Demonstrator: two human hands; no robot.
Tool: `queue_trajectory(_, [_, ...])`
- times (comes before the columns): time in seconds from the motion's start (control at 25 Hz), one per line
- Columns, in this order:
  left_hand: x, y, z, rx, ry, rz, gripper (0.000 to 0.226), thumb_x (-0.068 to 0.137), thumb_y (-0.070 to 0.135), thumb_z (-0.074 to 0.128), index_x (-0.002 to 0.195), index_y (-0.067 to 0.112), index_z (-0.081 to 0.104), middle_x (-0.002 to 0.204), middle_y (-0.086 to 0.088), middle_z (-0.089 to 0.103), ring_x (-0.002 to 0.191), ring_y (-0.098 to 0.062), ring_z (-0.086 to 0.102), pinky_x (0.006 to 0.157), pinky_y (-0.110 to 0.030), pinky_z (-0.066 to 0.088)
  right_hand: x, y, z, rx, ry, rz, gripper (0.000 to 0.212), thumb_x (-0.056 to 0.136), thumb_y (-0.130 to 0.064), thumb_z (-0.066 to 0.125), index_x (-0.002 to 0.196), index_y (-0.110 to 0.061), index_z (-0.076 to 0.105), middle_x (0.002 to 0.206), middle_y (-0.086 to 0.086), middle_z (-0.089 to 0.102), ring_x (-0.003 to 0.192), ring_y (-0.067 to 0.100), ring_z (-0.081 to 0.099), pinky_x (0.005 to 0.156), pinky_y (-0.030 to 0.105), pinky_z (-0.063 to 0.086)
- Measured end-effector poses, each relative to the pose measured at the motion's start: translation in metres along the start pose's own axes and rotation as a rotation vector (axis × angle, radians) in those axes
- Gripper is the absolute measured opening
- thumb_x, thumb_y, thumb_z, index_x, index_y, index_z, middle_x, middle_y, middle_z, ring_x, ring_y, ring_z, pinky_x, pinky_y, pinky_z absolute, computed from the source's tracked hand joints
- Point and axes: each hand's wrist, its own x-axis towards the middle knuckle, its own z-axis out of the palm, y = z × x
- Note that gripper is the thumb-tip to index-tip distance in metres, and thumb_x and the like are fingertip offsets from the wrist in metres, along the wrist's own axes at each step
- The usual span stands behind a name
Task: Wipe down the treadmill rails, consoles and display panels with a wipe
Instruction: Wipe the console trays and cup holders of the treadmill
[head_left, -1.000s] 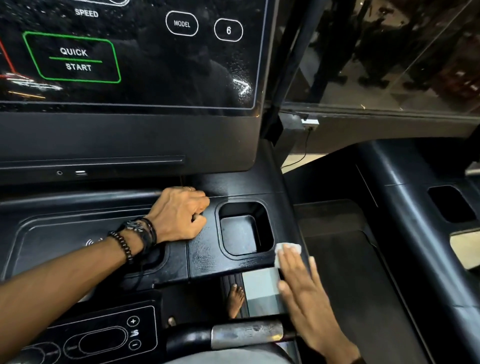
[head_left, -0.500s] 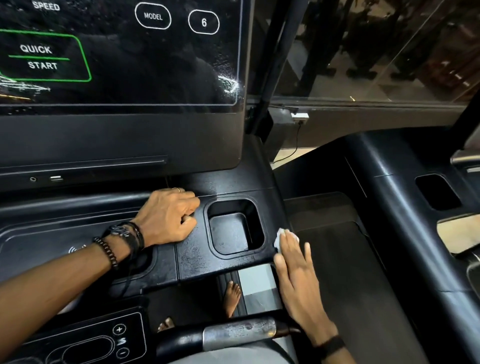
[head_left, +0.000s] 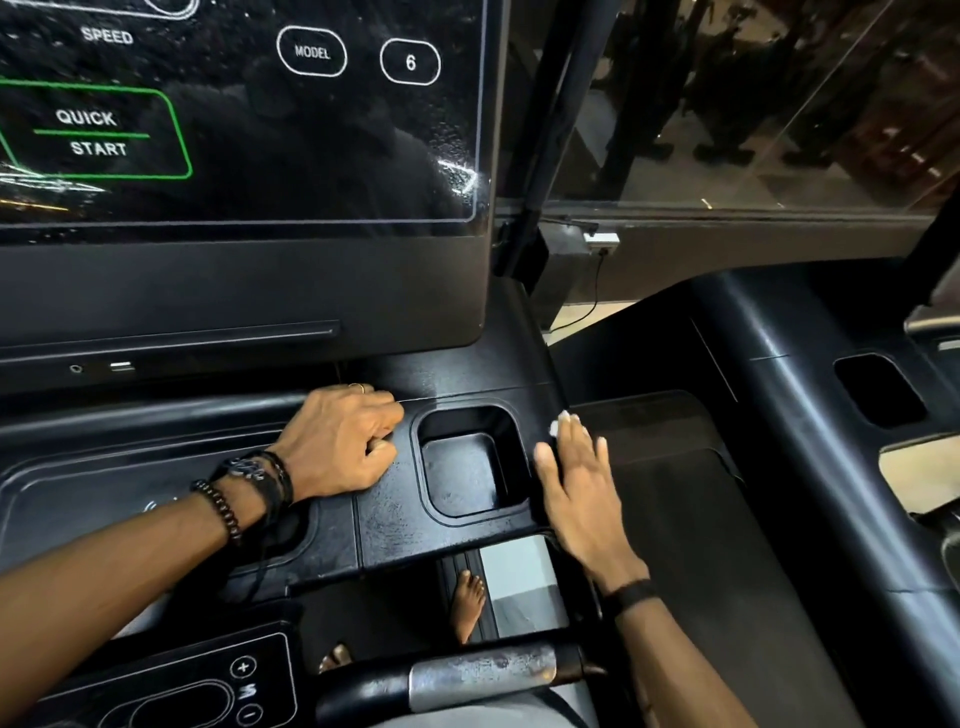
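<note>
Black treadmill console (head_left: 395, 525) fills the view, with the lit display panel (head_left: 234, 114) above. Right hand (head_left: 582, 483) lies flat, fingers straight, on the console's right edge beside the cup holder (head_left: 470, 462); the white wipe (head_left: 560, 420) peeks out under its fingertips. Left hand (head_left: 340, 441) rests curled on the console, holding nothing.

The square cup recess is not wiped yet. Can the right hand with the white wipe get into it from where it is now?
Probably yes. The right hand presses the white wipe flat beside the square black cup recess, which lies open, with nothing between them.
</note>
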Motion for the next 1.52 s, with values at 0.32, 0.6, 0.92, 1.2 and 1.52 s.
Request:
queue_trajectory(0.32, [0.0, 0.003, -0.002, -0.011, 0.028, -0.035, 0.015, 0.066, 0.023, 0.043, 0.065, 0.024, 0.028, 0.063, 0.013, 0.026, 0.056, -0.015, 0.025, 0.059, -0.027, 0.019, -0.038, 0.009, -0.006, -0.089, -0.031, -0.208, 0.068, 0.104, -0.059, 0.01, 0.161, -0.022, 0.01, 0.168, -0.008, 0.01, 0.154, 0.004, -0.001, 0.126, 0.033, -0.003])
queue_trajectory(0.6, [0.0, 0.004, -0.005, -0.026, 0.0, -0.059, 0.009, 0.067, 0.022, 0.049, 0.075, 0.018, 0.048, 0.075, 0.003, 0.047, 0.069, -0.021, 0.042, 0.064, -0.036, 0.036, 0.018, -0.04, 0.014, -0.1, -0.054, -0.233, 0.086, 0.096, -0.07, 0.004, 0.161, -0.014, 0.014, 0.169, 0.001, 0.007, 0.155, 0.011, -0.006, 0.126, 0.033, -0.007])
queue_trajectory(0.92, [-0.034, 0.004, -0.004, 0.022, -0.163, -0.093, 0.048, 0.09, 0.04, 0.05, 0.13, 0.014, 0.056, 0.14, -0.006, 0.048, 0.13, -0.025, 0.045, 0.112, -0.041, 0.031, 0.02, -0.02, 0.011, -0.032, 0.012, -0.137, 0.082, 0.098, -0.067, 0.003, 0.161, -0.016, 0.016, 0.168, 0.0, 0.015, 0.155, 0.008, 0.001, 0.126, 0.034, -0.005])
queue_trajectory(1.2, [-0.035, 0.007, -0.004, 0.024, -0.162, -0.106, 0.048, 0.091, 0.039, 0.05, 0.131, 0.014, 0.056, 0.143, -0.007, 0.047, 0.133, -0.025, 0.043, 0.114, -0.039, 0.027, -0.01, -0.021, 0.006, -0.079, -0.031, -0.334, 0.071, 0.103, -0.059, 0.01, 0.161, -0.019, 0.013, 0.168, -0.006, 0.008, 0.154, 0.005, -0.002, 0.126, 0.037, -0.001])
queue_trajectory(1.52, [-0.034, 0.007, -0.005, 0.001, -0.145, -0.117, 0.048, 0.09, 0.04, 0.05, 0.13, 0.016, 0.056, 0.141, -0.005, 0.048, 0.133, -0.025, 0.043, 0.114, -0.038, 0.025, -0.025, -0.021, 0.004, 0.012, -0.11, -0.324, 0.07, 0.104, -0.057, 0.019, 0.161, -0.017, 0.013, 0.169, -0.002, 0.007, 0.155, 0.007, -0.003, 0.127, 0.035, -0.001])
